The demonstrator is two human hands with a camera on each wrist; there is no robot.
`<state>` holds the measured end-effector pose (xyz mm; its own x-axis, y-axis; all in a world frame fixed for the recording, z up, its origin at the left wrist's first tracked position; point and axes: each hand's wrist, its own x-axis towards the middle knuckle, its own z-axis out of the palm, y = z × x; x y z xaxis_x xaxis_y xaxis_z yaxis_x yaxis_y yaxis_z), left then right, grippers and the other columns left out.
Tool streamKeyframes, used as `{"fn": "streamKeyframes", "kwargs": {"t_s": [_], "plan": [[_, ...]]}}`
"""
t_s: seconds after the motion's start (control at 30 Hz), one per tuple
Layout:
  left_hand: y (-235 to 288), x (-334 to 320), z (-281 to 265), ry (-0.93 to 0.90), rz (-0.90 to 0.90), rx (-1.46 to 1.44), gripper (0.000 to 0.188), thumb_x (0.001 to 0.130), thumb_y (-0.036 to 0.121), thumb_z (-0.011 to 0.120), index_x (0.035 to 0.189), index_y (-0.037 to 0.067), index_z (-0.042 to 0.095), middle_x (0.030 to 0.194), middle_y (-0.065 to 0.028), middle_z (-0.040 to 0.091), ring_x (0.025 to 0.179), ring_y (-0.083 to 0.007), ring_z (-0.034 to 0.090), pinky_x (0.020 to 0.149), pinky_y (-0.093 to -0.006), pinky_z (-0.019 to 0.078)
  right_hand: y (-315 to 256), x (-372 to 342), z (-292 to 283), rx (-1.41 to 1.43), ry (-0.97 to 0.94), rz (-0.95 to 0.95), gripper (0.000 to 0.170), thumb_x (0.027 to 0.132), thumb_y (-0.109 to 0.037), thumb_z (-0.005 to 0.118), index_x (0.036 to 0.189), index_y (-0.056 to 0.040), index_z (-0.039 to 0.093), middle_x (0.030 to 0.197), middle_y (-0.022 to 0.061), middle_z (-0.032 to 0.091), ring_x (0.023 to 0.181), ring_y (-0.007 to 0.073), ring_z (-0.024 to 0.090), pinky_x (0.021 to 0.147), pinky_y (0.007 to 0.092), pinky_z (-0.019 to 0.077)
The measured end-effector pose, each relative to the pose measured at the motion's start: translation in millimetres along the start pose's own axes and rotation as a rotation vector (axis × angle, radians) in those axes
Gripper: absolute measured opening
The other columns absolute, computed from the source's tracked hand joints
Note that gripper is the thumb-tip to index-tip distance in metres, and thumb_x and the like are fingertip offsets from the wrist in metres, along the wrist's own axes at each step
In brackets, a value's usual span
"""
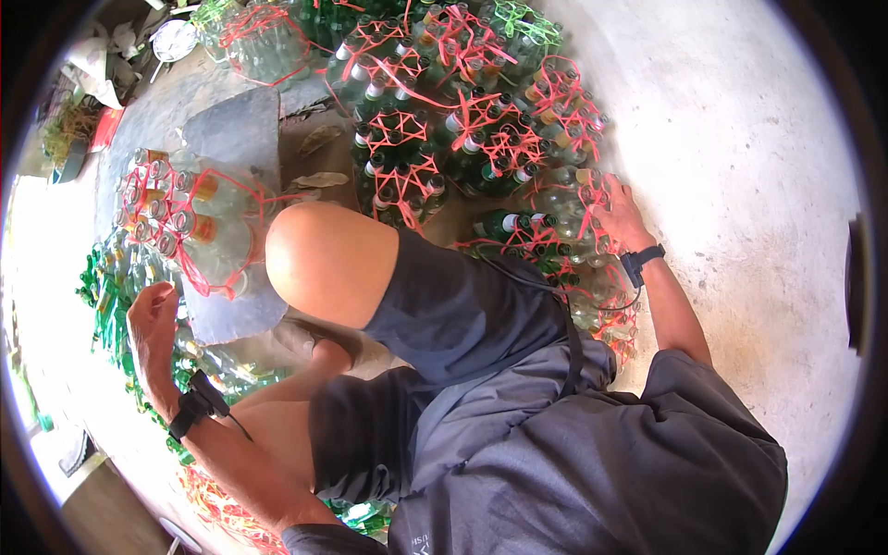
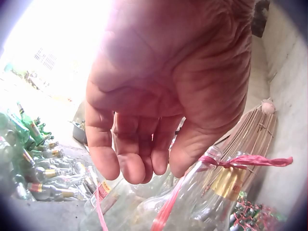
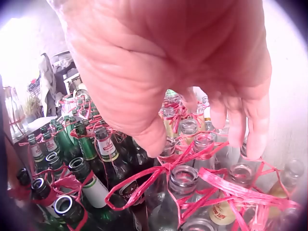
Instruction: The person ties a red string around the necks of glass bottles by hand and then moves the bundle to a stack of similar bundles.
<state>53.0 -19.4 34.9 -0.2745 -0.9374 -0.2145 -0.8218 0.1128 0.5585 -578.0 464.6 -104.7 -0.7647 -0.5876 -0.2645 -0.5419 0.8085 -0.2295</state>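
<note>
My left hand (image 1: 155, 338) is raised beside a bundle of clear bottles (image 1: 222, 236) tied with pink string. In the left wrist view the fingers of that hand (image 2: 168, 96) bend loosely downward and hold nothing, in front of the clear bottles (image 2: 192, 207). My right hand (image 1: 622, 220) reaches over another tied bundle of clear bottles (image 1: 560, 196). Seen from the right wrist, the hand (image 3: 178, 72) hangs over the bottle mouths and pink string (image 3: 231, 187) with fingers spread and slightly bent; whether the fingertips touch a bottle I cannot tell.
Several string-tied bundles of green bottles (image 1: 398, 139) stand beyond my knee. The clear bundle at left is on a grey sheet (image 1: 236, 125). Loose green bottles (image 1: 111, 305) lie at far left, and pale concrete floor (image 1: 740, 185) extends at right.
</note>
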Motion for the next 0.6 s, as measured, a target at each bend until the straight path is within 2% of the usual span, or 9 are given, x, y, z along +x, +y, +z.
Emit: {"fn": "streamKeyframes", "kwargs": {"t_s": [0.17, 0.23, 0.27, 0.4, 0.47, 0.5, 0.57, 0.6], "plan": [[5.6, -2.1, 0.6, -0.004, -0.015, 0.000, 0.028, 0.099, 0.017, 0.071, 0.121, 0.000, 0.072, 0.104, -0.0096, 0.075, 0.089, -0.0157, 0.069, 0.073, -0.0321, 0.0554, -0.8, 8.4, 12.9, -0.054, 0.014, 0.017, 0.088, 0.089, -0.030, 0.080, 0.162, -0.0129, 0.034, 0.150, 0.0304, 0.047, 0.137, 0.0486, 0.052, 0.112, 0.0512, 0.0484], [7.3, -2.5, 1.2, -0.016, -0.014, -0.056, 0.028, 0.099, 0.016, 0.070, 0.121, -0.002, 0.072, 0.102, -0.0090, 0.074, 0.087, -0.0149, 0.068, 0.073, -0.0317, 0.0553, 1.9, 8.6, 19.9, -0.112, 0.056, -0.039, 0.085, 0.089, -0.029, 0.080, 0.160, -0.0131, 0.037, 0.147, 0.0280, 0.050, 0.135, 0.0479, 0.054, 0.111, 0.0511, 0.0491], [8.7, -3.1, 1.7, -0.011, -0.017, -0.056, 0.028, 0.099, 0.016, 0.070, 0.121, -0.002, 0.072, 0.102, -0.0090, 0.074, 0.087, -0.0149, 0.068, 0.073, -0.0317, 0.0553, -8.8, 6.4, 17.1, -0.168, 0.100, -0.091, 0.083, 0.088, -0.028, 0.081, 0.159, -0.0132, 0.040, 0.144, 0.0256, 0.053, 0.133, 0.0473, 0.055, 0.110, 0.0510, 0.0498], [4.5, 4.0, 4.4, 0.009, -0.014, -0.014, 0.027, 0.098, 0.015, 0.072, 0.118, -0.002, 0.073, 0.098, -0.0074, 0.073, 0.085, -0.0140, 0.067, 0.074, -0.0309, 0.0549, -64.4, -2.0, -0.9, -0.191, 0.084, -0.142, 0.075, 0.087, -0.026, 0.081, 0.154, -0.0137, 0.048, 0.136, 0.0211, 0.057, 0.127, 0.0446, 0.059, 0.106, 0.0502, 0.0516], [3.2, 5.1, 5.8, 0.020, -0.013, -0.006, 0.026, 0.096, 0.015, 0.073, 0.116, -0.002, 0.074, 0.096, -0.0069, 0.073, 0.085, -0.0141, 0.067, 0.077, -0.0308, 0.0546, -91.6, 0.4, -3.7, -0.214, 0.105, -0.281, 0.068, 0.087, -0.022, 0.081, 0.149, -0.0141, 0.054, 0.132, 0.0168, 0.058, 0.122, 0.0413, 0.061, 0.103, 0.0491, 0.0528], [1.1, 6.2, 5.5, 0.028, -0.009, -0.011, 0.026, 0.096, 0.015, 0.073, 0.116, -0.002, 0.074, 0.096, -0.0069, 0.073, 0.085, -0.0141, 0.067, 0.077, -0.0308, 0.0546, -101.6, 5.7, -0.9, -0.214, 0.115, -0.286, 0.068, 0.087, -0.022, 0.081, 0.149, -0.0141, 0.054, 0.132, 0.0168, 0.058, 0.122, 0.0413, 0.061, 0.103, 0.0491, 0.0528], [-5.8, 8.2, 4.9, 0.025, 0.044, 0.064, 0.028, 0.098, 0.020, 0.070, 0.119, 0.003, 0.074, 0.102, -0.0073, 0.076, 0.087, -0.0152, 0.070, 0.071, -0.0326, 0.0573, -120.8, 13.8, 7.3, 0.028, 0.089, -0.516, 0.068, 0.086, -0.019, 0.081, 0.148, -0.0137, 0.055, 0.132, 0.0153, 0.057, 0.121, 0.0394, 0.061, 0.102, 0.0475, 0.0527], [-8.7, 8.2, 5.4, 0.033, 0.054, 0.040, 0.027, 0.097, 0.018, 0.070, 0.119, 0.003, 0.074, 0.103, -0.0076, 0.076, 0.088, -0.0159, 0.070, 0.071, -0.0335, 0.0579, -131.8, 16.6, 10.1, 0.028, 0.092, -0.521, 0.068, 0.086, -0.019, 0.081, 0.148, -0.0137, 0.055, 0.132, 0.0153, 0.057, 0.121, 0.0394, 0.061, 0.102, 0.0475, 0.0527]]}}
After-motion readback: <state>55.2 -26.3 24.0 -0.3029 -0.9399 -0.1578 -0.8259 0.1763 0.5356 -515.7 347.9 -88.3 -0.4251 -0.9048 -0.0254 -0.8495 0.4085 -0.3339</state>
